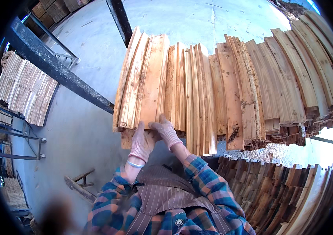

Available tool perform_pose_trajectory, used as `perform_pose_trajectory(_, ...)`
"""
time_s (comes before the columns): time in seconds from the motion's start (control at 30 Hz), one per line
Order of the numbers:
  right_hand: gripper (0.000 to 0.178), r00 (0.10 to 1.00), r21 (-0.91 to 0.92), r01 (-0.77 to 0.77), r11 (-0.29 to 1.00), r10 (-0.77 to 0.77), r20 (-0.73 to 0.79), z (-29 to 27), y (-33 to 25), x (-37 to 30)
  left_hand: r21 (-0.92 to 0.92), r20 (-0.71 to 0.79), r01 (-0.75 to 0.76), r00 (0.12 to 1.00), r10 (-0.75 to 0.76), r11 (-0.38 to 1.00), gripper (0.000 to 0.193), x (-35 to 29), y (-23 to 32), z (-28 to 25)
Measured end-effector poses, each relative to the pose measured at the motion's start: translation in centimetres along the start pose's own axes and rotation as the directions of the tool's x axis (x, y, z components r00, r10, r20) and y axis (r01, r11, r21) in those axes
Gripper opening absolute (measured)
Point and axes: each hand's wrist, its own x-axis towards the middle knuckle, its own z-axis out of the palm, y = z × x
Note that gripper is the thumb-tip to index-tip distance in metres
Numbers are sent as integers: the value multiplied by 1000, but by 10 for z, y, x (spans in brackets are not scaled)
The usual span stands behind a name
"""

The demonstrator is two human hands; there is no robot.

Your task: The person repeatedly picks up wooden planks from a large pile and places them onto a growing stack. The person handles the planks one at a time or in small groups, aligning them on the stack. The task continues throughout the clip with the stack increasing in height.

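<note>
A long stack of wooden boards runs across the upper middle, its planks lying side by side with uneven near ends. My left hand, in a pale knit glove, grips the near end of a wide wooden board at the stack's left part. Close beside it, my right hand, gloved likewise, closes on the same end, its thumb near the left thumb. The fingers under the board are partly hidden. A shorter board end shows below, just left of my left hand.
Dark metal frame bars stand at the left of the stack. More stacked boards sit at lower right, and another stack at far left. A small wooden trestle stands on the concrete floor. A dark blur covers the lower left.
</note>
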Motion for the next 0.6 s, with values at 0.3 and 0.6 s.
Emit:
perform_pose_trajectory(0.3, 13, 985, 202, 171, 964, -163, -57, -55, -11, -9, 231, 339, -9, 938, -72, 973, 47, -37, -18, 60)
perform_pose_trajectory(0.6, 35, 972, 525, 231, 819, -166, -168, -163, 37, -106, 686, 201, -213, 974, 100, 696, 36, -45, -5, 58)
